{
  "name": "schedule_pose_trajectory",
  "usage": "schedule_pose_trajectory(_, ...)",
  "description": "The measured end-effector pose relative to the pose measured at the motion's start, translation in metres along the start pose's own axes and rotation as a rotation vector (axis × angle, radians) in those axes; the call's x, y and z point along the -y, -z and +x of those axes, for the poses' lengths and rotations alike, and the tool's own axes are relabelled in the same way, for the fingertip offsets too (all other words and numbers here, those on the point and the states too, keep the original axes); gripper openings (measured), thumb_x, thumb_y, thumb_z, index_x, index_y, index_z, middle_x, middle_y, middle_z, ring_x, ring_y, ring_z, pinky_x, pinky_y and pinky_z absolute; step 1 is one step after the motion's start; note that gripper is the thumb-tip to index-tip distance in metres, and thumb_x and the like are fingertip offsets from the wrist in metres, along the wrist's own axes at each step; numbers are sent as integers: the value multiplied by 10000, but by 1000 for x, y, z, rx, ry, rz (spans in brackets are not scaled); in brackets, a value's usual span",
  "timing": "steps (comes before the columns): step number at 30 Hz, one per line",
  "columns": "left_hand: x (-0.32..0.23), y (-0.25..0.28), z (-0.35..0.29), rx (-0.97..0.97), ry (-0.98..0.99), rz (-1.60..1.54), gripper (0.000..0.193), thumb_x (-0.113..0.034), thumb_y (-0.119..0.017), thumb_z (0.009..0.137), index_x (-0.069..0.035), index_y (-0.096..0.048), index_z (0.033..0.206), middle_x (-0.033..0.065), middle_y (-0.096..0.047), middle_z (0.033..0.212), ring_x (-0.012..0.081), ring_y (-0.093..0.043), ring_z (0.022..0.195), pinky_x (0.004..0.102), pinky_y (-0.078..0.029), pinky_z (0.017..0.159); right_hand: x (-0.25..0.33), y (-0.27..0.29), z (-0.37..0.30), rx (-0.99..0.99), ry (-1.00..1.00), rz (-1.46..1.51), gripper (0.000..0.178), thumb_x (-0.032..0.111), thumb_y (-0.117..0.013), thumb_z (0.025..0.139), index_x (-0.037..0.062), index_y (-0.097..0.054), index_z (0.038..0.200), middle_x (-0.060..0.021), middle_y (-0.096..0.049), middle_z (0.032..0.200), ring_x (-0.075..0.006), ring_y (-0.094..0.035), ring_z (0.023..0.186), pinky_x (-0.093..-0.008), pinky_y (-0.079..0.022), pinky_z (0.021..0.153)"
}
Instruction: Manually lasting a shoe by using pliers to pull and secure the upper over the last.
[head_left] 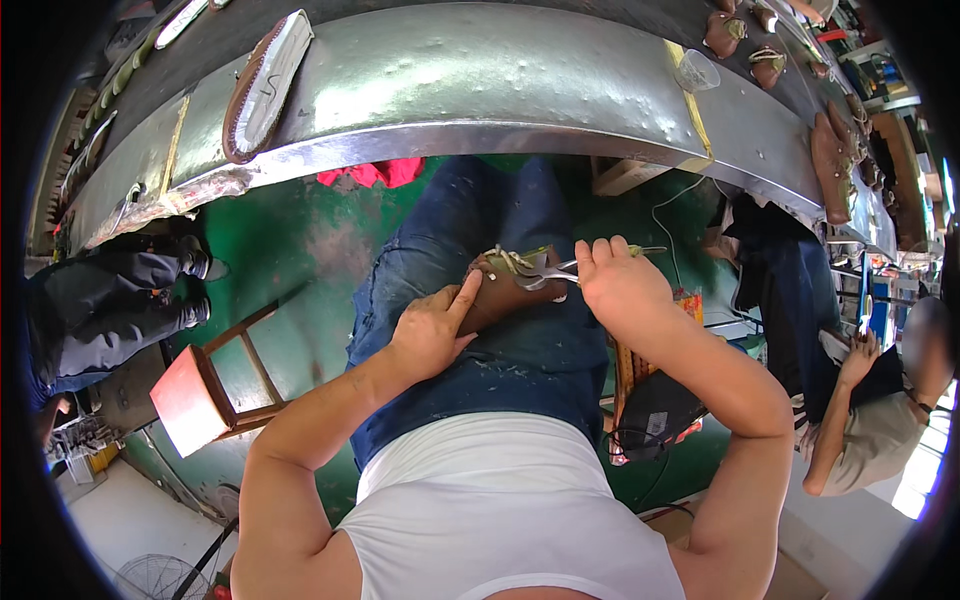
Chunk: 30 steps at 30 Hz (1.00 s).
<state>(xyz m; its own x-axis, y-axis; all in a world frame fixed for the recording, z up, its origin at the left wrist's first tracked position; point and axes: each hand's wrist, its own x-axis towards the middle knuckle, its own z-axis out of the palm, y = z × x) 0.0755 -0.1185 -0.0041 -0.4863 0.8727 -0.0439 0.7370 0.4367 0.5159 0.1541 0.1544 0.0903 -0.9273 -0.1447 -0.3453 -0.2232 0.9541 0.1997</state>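
A brown shoe (500, 303) is held above the lap, where blue trousers (400, 260) with pale marks are worn by the person. By the grip of the left hand (430, 325) the left end of this shoe is held: the index finger is laid stretched on it and the thumb is kept apart, lower down, so the grip is only partly closed. How firmly it is pressed cannot be told. By the right hand (622, 283), the handles of metal pincers (537, 275) are held in a closed grip. The rounded head of the pincers is placed at the right part of the shoe, near a pale, yellowish edging (515, 262); whether material is pinched by it cannot be seen clearly.

Beyond the knees, a metal-covered worktop (480, 75) is seen. On its left part another shoe (262, 90), brown with a white inside, is laid, and on its right part a clear cup (697, 71) is placed. More brown shoes (832, 165) are gathered farther right. On the green floor (270, 235), a red cloth (375, 174) is seen under the worktop, and a stool (190, 400) is placed at the left.
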Motion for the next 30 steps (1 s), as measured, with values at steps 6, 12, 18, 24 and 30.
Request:
schedule_pose_trajectory(6,0,-3,-3,-32,4,14,964,-204,-805,728,-40,-271,1514,163,-591,1095,322,-632,944,420,-519,798,-9,13,16,19,154,20,232,117,-621,839,-11,-652,1030,-116,-653,871,-253,-650,780,-343,-552,678)
schedule_pose_trajectory(12,3,-6,3,-30,-9,96,934,-169,-762,756,-30,-245,1521,176,-585,1118,327,-630,958,415,-521,798,16,-58,37,459,-314,1907,241,273,-597,975,43,-636,1034,-65,-685,931,-172,-677,831,-302,-536,612)
schedule_pose_trajectory(18,9,11,8,158,-81,133,860,-29,-629,796,-11,-189,1534,222,-549,1140,368,-620,980,426,-518,831,29,-41,18,444,-317,2203,312,267,-556,1006,5,-564,1174,-74,-658,1050,-172,-667,851,-263,-521,592)
schedule_pose_trajectory(24,-4,39,14,343,-34,162,846,-28,-629,781,-4,-218,1520,236,-555,1207,395,-631,997,441,-528,817,11,-37,3,-48,-160,995,254,216,-605,905,14,-609,1059,-259,-645,967,-452,-616,881,-469,-503,795)
schedule_pose_trajectory(30,-23,108,36,-89,-71,-328,534,-86,-778,734,1,-554,1211,182,-665,1060,346,-674,936,375,-543,785,-29,-51,-18,278,-299,1628,171,161,-627,895,-1,-614,948,-63,-629,811,-132,-633,702,-286,-567,623)
